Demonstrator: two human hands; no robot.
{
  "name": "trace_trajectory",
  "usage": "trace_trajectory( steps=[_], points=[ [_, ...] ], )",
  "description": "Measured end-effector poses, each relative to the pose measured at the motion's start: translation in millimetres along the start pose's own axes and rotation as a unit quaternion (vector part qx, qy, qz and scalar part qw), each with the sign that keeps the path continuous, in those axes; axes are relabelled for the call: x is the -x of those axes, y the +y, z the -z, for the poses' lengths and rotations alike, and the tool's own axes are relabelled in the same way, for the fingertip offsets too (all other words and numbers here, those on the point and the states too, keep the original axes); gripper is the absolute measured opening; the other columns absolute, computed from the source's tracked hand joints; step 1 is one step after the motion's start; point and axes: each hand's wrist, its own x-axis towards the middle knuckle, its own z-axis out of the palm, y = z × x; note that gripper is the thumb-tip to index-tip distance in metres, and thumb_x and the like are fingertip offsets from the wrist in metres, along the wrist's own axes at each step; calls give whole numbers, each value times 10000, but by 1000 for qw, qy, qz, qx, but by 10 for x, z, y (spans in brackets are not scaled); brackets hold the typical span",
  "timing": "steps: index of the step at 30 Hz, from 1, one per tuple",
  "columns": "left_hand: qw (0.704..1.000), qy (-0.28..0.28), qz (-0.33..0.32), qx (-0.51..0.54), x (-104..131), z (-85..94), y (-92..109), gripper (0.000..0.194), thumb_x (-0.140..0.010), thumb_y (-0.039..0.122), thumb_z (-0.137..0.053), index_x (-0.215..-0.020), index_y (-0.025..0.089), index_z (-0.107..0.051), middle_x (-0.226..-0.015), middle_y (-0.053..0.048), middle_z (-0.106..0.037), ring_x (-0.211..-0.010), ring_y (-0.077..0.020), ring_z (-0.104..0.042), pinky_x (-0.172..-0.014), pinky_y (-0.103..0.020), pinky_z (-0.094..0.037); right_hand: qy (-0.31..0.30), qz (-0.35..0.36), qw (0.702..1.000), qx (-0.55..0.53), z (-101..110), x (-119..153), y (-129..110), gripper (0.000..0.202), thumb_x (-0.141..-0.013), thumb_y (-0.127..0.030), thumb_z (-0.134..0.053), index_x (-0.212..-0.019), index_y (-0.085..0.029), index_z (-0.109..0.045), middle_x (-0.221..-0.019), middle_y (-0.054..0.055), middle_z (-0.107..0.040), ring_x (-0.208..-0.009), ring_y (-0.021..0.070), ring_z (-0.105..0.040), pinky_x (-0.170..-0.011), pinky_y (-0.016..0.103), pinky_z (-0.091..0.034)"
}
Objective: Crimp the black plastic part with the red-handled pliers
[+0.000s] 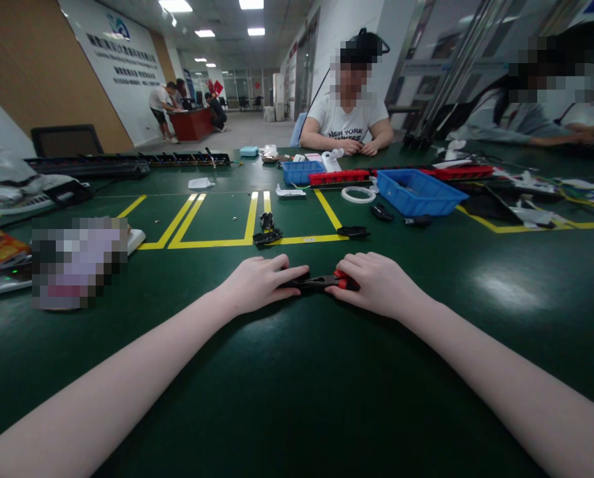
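Observation:
Just above the green table (297, 372), my right hand (374, 282) is closed round the red handles of a pair of pliers (321, 282), whose dark metal jaws point left. My left hand (262, 285) pinches a small black part (293, 281) between thumb and fingers; most of it is hidden. The jaws of the pliers meet this part between my hands. Beyond my left hand, small black parts (267, 236) lie on the yellow tape lines. Another black part (354, 232) rests past my right hand.
Two blue bins (419, 192) (301, 172), a white tape ring (358, 194) and a red strip (339, 177) lie farther back. A person (347, 119) sits opposite. At the left are a blurred-out item (78, 262) and an orange packet (0, 245). More people sit at the right.

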Motion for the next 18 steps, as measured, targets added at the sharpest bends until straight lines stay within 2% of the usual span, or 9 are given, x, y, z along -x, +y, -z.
trace_trajectory(
  steps=[6, 11, 14, 18],
  points=[
    [1000, 4, 11, 25, 1, -30, -24, 468, -958, 474, -436, -1385, 282, -433, -1083, -49, -578, -683, -131, -567, -615, -257, -426, 15, -34, 999, -8, -10, 28, 71, 338, -843, -509, -544, -856, -177, -605, -825, 66, -650, -691, 189, -569, -615, 301, -391],
    [996, 8, 50, 74, 4, -51, -33, 548, -925, 479, -501, -1406, 252, -371, -1117, -48, -592, -786, -176, -616, -651, -283, -467, 27, -43, 999, 13, 3, 49, 138, 360, -840, -528, -539, -866, -176, -613, -837, 62, -655, -708, 194, -572, -631, 309, -393],
    [990, 16, 69, 123, 8, -57, -43, 535, -897, 478, -552, -1355, 237, -418, -1115, -41, -603, -838, -185, -628, -683, -291, -487, 24, -36, 999, 23, 9, 61, 186, 375, -845, -540, -527, -881, -178, -617, -853, 62, -658, -724, 197, -578, -639, 313, -395],
    [980, 24, 76, 180, 5, -55, -58, 421, -882, 455, -583, -1230, 230, -511, -1099, -24, -616, -860, -176, -630, -689, -279, -485, 26, -40, 998, 35, -15, 67, 271, 384, -851, -549, -515, -885, -182, -622, -853, 69, -661, -731, 200, -585, -637, 313, -399]
  ],
)
